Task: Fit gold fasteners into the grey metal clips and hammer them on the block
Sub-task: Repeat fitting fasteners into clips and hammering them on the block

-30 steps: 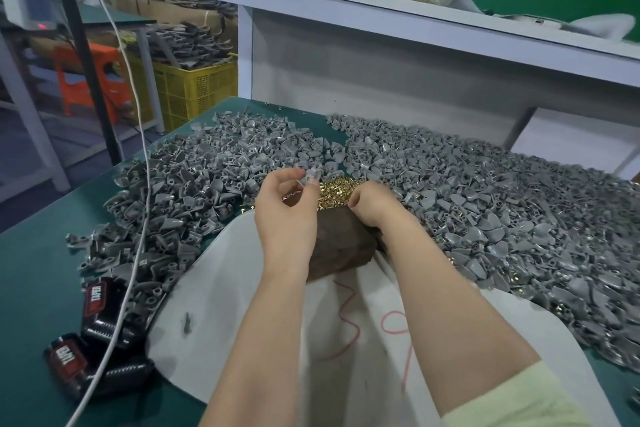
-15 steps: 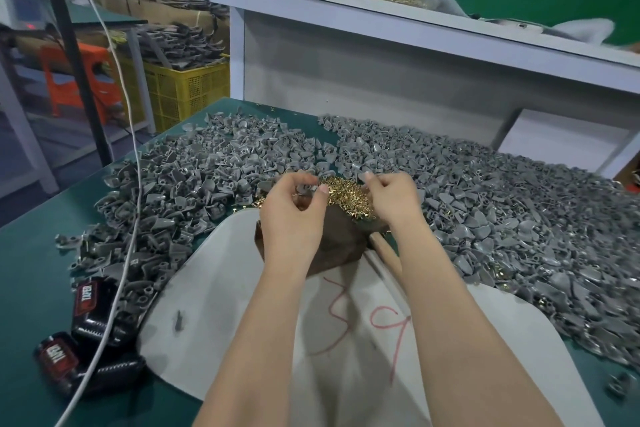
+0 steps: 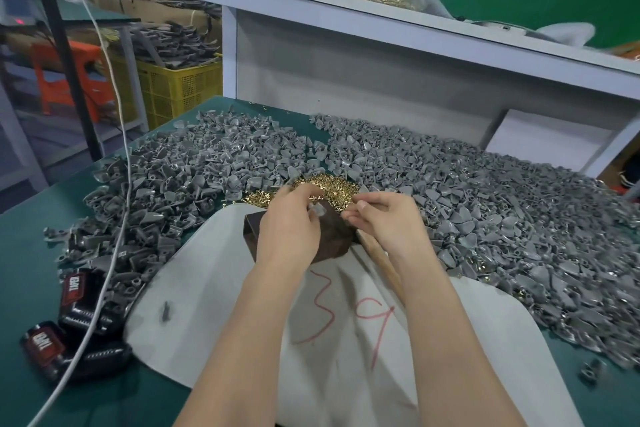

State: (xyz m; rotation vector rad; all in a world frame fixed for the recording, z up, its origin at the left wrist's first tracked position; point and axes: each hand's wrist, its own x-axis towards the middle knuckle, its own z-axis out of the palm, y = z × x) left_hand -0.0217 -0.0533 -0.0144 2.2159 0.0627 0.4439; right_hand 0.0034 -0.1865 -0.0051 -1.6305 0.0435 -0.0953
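Grey metal clips [image 3: 485,204] heap the counter [image 3: 41,253], most seemingly unfitted; fingers of the left hand [image 3: 291,225] pinch one over the block [image 3: 332,239]; right hand [image 3: 384,218] fingers curl, hold unclear.

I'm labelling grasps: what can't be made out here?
Head view:
- Whether the right hand pinches a gold fastener: too small, behind its fingertips.
- Grey clip in the left hand's grip: mostly covered by fingers.
- Block top: hidden by both hands.
- Wooden handle: ends hidden under the right forearm.

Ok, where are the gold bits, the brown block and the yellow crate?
gold bits [image 3: 334,184]: head view, middle of the pile.
brown block [image 3: 336,236]: head view, its top face.
yellow crate [image 3: 180,90]: head view, front wall.
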